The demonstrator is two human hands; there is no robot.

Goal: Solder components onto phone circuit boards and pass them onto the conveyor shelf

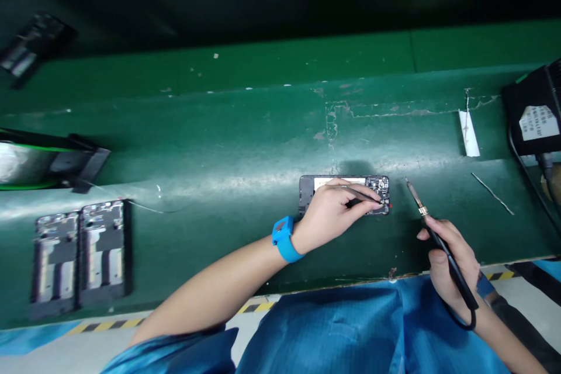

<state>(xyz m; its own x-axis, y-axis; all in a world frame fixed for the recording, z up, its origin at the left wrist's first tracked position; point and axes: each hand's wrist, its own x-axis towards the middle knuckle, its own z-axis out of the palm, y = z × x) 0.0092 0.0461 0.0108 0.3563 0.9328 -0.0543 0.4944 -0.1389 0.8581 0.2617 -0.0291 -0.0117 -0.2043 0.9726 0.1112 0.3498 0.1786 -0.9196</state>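
An opened smartphone (pixel 377 187) lies face up on the green mat (pixel 228 134), its circuit board showing at the right end and a white patch at the middle. My left hand (pixel 331 216) rests on the phone and pinches dark tweezers (pixel 362 194), their tips on the board near a small red spot. A blue wrist strap (pixel 283 239) circles that wrist. My right hand (pixel 447 263) holds a black soldering iron (pixel 438 239) like a pen, its metal tip (pixel 409 190) in the air just right of the phone, not touching it.
Two phone frames (pixel 79 254) lie side by side at the left. A metal-and-black fixture (pixel 52 160) sits above them, and another dark frame (pixel 35 47) lies far back. At right are a black labelled unit (pixel 534 111), a white paper strip (pixel 468 134) and a thin solder wire (pixel 493 193).
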